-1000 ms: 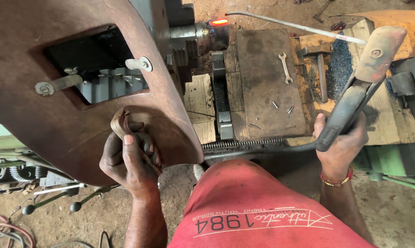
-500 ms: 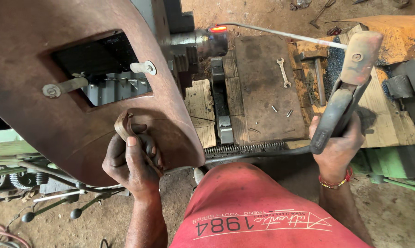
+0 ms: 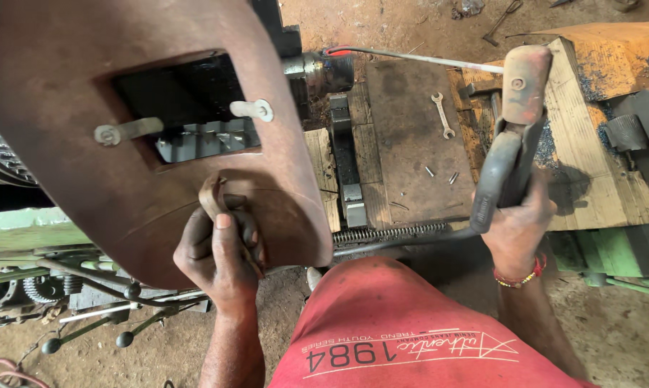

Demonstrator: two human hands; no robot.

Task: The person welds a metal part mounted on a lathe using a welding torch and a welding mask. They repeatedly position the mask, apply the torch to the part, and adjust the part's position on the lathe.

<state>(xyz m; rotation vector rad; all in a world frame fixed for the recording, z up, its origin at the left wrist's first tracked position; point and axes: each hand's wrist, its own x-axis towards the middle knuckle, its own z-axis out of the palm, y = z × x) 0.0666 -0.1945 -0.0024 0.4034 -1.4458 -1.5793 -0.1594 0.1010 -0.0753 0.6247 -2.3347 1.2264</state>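
Mid-weld, judging by the glowing tip: left hand (image 3: 220, 255) clenched on the strap handle of the rusty brown welding shield with dark window (image 3: 159, 136), raised; right hand (image 3: 515, 226) wrapped round the grey electrode holder (image 3: 511, 136), thin rod (image 3: 418, 58) reaching the round metal workpiece (image 3: 317, 70). Bead unfinished. Shield crowding left; open room over the worn wooden table (image 3: 411, 136) near the small spanner (image 3: 442, 113).

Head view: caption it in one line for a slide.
Left hand grips a welding shield; right hand holds an electrode holder over a lathe bed.
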